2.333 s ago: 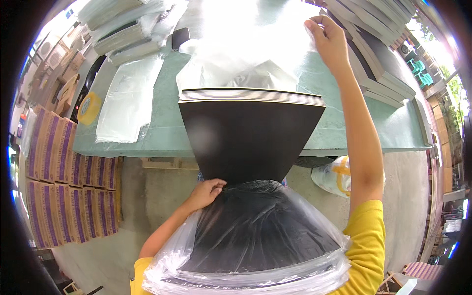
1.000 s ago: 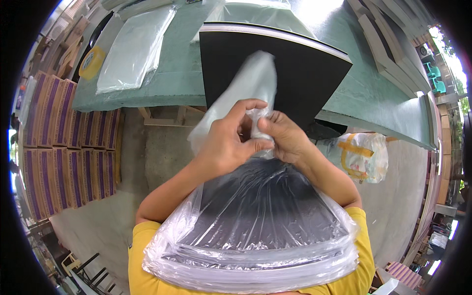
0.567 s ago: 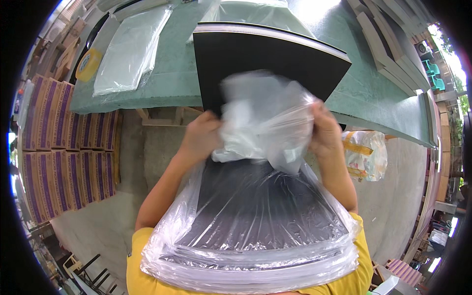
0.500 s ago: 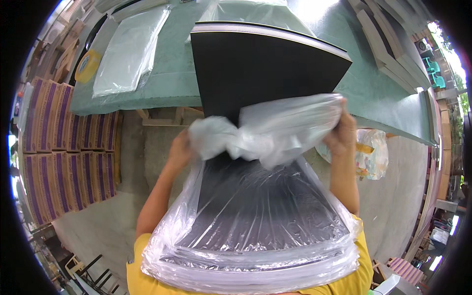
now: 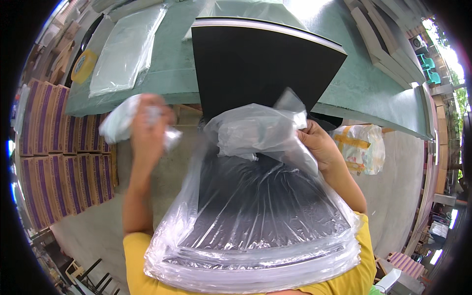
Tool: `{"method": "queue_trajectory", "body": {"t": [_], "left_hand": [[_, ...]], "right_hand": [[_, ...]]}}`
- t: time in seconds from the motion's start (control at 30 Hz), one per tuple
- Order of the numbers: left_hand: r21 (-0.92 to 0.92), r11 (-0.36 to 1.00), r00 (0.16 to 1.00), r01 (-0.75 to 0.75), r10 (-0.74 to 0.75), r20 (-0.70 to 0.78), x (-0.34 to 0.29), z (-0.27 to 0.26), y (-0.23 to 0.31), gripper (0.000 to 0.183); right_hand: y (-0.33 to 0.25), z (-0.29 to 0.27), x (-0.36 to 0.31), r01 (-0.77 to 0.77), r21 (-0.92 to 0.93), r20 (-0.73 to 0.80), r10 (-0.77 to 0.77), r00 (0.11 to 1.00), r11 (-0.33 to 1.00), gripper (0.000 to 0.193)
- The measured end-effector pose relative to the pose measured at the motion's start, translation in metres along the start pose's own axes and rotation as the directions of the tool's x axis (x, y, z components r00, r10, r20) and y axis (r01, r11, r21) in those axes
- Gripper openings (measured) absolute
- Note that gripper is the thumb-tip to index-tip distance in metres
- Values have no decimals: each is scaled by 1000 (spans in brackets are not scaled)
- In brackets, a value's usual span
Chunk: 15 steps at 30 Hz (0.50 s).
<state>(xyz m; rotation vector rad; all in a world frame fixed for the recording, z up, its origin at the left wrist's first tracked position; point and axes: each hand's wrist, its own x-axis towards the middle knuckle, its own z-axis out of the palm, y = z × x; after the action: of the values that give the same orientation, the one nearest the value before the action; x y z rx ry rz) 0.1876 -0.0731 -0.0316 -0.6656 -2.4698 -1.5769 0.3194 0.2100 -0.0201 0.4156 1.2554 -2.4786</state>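
While clutching a crumpled clear plastic wad (image 5: 118,120) tight in the motion-blurred left hand (image 5: 147,123) at centre left, pinches loose plastic film (image 5: 255,130) between thumb and fingers of right hand (image 5: 317,142) near centre. Looks partway through: has film over the plastic-covered black stack (image 5: 265,211), lower centre, but none over face or layered top edge of the bare black stack (image 5: 265,69), upper centre. Leaves film between them bunched, unflattened. Cannot make out any join below. Shows flat plastic sleeves (image 5: 128,51) and yellow tape roll (image 5: 91,64) untouched, upper left.
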Motion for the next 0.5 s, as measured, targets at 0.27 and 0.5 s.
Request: {"method": "queue_trajectory", "body": {"t": [0.27, 0.5], "left_hand": [[-317, 942, 707, -112, 300, 641, 21, 70, 91, 22], [-330, 944, 780, -25, 225, 584, 20, 71, 93, 25]], "right_hand": [[-9, 33, 6, 85, 88, 44, -89, 995, 992, 19], [-1, 4, 9, 171, -119, 41, -167, 985, 978, 20]]}}
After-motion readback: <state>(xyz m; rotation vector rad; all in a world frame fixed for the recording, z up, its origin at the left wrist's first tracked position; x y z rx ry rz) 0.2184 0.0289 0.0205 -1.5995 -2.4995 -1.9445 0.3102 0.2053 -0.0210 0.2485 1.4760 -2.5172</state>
